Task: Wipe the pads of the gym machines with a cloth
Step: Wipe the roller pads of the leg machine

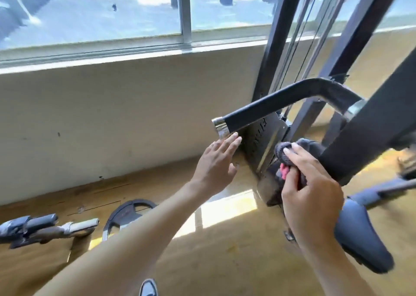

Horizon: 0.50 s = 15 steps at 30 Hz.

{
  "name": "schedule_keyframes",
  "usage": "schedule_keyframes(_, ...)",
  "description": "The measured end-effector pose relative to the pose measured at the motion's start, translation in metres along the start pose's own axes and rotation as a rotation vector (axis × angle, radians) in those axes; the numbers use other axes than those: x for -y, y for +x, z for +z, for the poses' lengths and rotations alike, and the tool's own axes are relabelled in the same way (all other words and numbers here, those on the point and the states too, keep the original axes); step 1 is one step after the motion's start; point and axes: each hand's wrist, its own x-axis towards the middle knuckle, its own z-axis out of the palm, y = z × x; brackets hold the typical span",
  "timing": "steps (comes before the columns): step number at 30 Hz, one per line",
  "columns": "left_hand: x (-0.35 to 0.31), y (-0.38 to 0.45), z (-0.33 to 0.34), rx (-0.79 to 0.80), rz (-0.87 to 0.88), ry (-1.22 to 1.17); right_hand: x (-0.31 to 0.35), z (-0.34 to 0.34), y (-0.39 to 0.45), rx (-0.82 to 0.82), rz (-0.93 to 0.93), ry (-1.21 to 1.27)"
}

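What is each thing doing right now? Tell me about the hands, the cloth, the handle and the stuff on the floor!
Left hand: open, fingers straight, fingertips close under the handle's metal end.
Right hand: gripping the cloth.
Cloth: bunched up, held against the machine.
Handle: sticking out from the machine, nobody gripping it.
Seat pad: untouched, below the right hand.
Weight plate: on the floor by the wall.
Window: shut.

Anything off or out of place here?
Mildly: a weight plate leans loose on the floor beside bar attachments under the window. Wall is scuffed. The right hand holds the cloth.
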Motion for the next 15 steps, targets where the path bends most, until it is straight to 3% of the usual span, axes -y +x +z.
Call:
schedule_keyframes(8,0.055,0.022,-0.039,0.084,0.310,-0.111,0.016,0.046,0.000,-0.238,0.176,-0.309)
schedule_keyframes(15,0.032,0.061,-0.034,0.263,0.509,-0.335,0.028,0.067,0.008,-0.228,0.322,-0.456)
